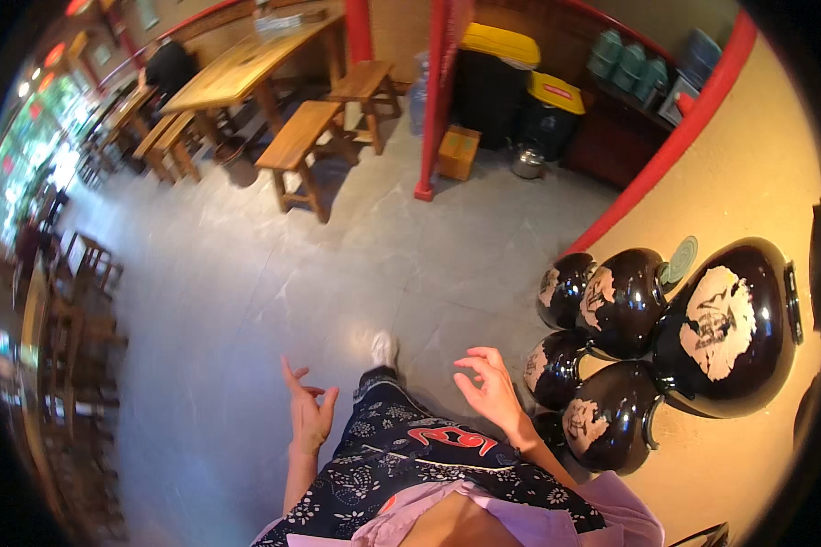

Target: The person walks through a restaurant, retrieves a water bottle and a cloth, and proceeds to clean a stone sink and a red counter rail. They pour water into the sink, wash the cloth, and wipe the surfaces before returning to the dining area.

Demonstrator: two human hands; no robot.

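Both bare hands are held out in front of the body over the grey floor, touching nothing. My left hand point(309, 410) has its fingers apart and holds nothing. My right hand point(487, 388) hangs in the air with its fingers loosely curled and apart, also without anything in it. Between them are a dark blue apron point(383, 437) with white flowers and a red motif, and one white shoe point(383, 350) on the floor. Nearest to the right hand stand dark glazed ceramic jars with pale labels, among them a small jar point(566, 369) and a very large one point(770, 335).
Wooden benches point(301, 133) and a long wooden table point(246, 72) stand ahead on the left. A red post point(432, 102), a cardboard box point(459, 152), yellow-lidded bins point(551, 113) and a metal pot point(527, 163) lie ahead. A person point(170, 67) sits farther back.
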